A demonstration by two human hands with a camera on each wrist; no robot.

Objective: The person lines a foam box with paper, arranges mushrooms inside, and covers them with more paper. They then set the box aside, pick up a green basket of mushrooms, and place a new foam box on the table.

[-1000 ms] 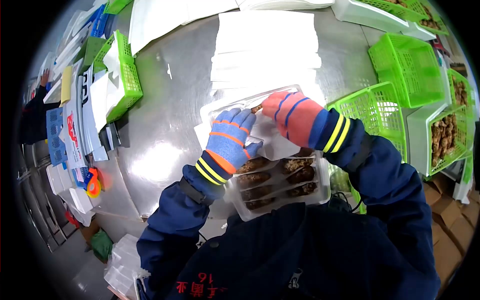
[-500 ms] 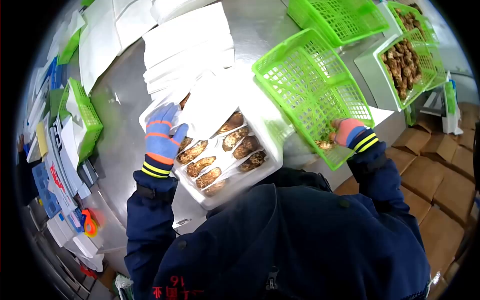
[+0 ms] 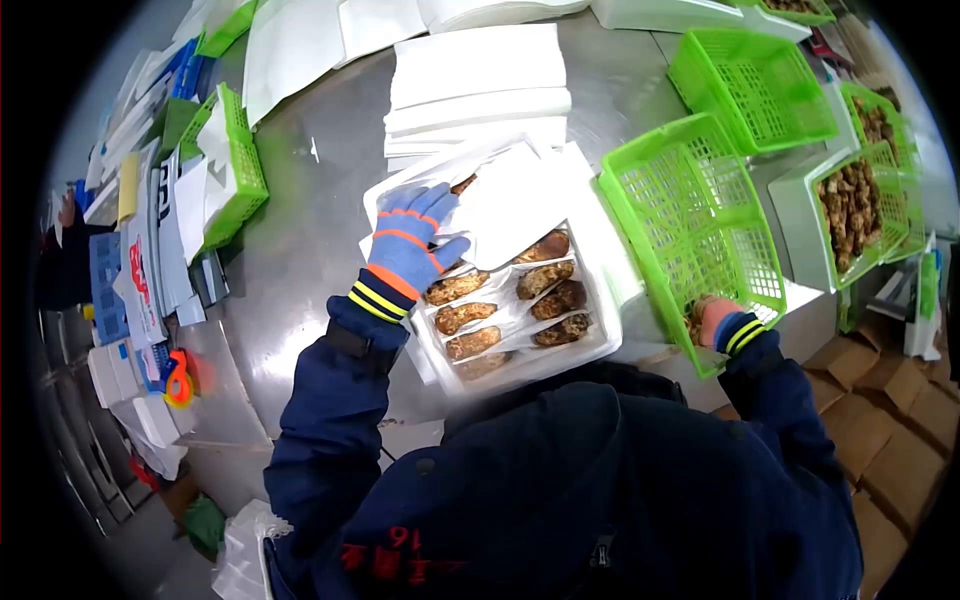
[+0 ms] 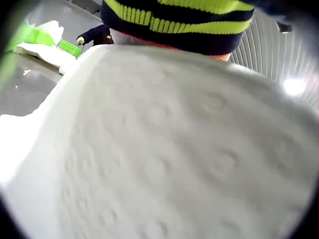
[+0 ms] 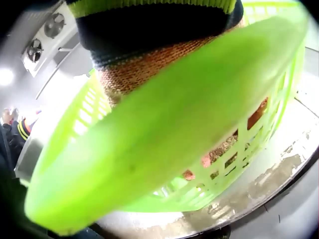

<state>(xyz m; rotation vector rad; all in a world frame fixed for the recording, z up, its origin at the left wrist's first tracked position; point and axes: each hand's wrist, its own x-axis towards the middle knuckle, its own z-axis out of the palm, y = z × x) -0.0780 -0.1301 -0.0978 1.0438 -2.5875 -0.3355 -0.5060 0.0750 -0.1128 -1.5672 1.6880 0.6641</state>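
Observation:
My left hand [image 3: 408,238], in a blue glove with orange stripes, lies with fingers stretched over the left side of a white foam box [image 3: 600,340]. Its fingertips touch a white paper sheet [image 3: 515,205] that covers the far part of the box. In the near part, brown mottled mushrooms [image 3: 466,317] lie in two columns with white paper between them. My right hand [image 3: 716,318], in a pinkish glove, is down inside the near end of a green basket [image 3: 680,190]. Its fingers grip a mushroom [image 3: 692,320], partly hidden by the basket wall in the right wrist view.
White sheets [image 3: 480,75] are stacked behind the box. Another green basket [image 3: 755,90] stands at the far right, beside a basket of mushrooms [image 3: 850,210]. A green basket with paper [image 3: 235,175] and an orange tape dispenser [image 3: 178,380] are at left. Cartons [image 3: 880,430] sit at lower right.
My right hand has gone from the paper over the box to inside the green basket on the right. My left hand has stayed at the box's left side. More mushrooms show uncovered.

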